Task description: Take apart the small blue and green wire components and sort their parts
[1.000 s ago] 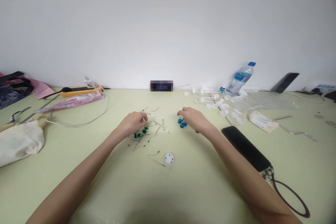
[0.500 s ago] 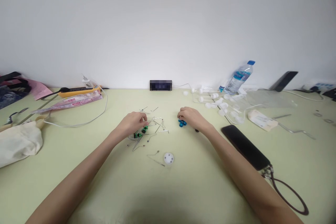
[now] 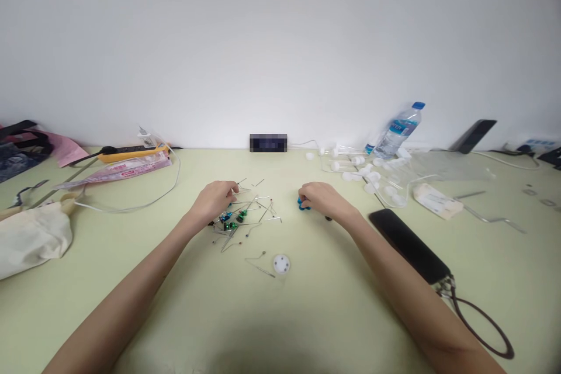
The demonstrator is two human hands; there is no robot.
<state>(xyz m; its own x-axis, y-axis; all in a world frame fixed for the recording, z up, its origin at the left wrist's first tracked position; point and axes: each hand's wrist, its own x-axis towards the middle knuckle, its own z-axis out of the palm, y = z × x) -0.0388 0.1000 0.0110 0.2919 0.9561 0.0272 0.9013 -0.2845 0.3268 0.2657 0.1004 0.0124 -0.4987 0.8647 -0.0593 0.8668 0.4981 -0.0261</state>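
My left hand (image 3: 213, 200) is over the left side of a loose pile, its fingers curled and pinched; whatever lies between them is too small to make out. Below it are thin bent metal rods (image 3: 228, 239), shiny green pieces (image 3: 241, 216) and a shiny blue piece (image 3: 225, 217). To the right of the pile, my right hand (image 3: 323, 198) closes its fingers on small shiny blue pieces (image 3: 301, 205), partly hidden beneath the fingertips. A small dark piece (image 3: 328, 218) shows under its wrist. Nearer me lies a round white disc (image 3: 281, 264) with dark holes, beside thin wire rods (image 3: 263, 270).
A black phone (image 3: 409, 245) with a strap lies by my right forearm. Clear tubes with white ends (image 3: 346, 165) and a water bottle (image 3: 400, 131) are at the back right. On the left are a cloth bag (image 3: 35, 239), a white cable (image 3: 131, 208) and a yellow power strip (image 3: 131, 153).
My left hand has shifted left and slightly back, uncovering blue pieces in the pile. My right hand has moved slightly, its fingers now covering more of the blue pieces.
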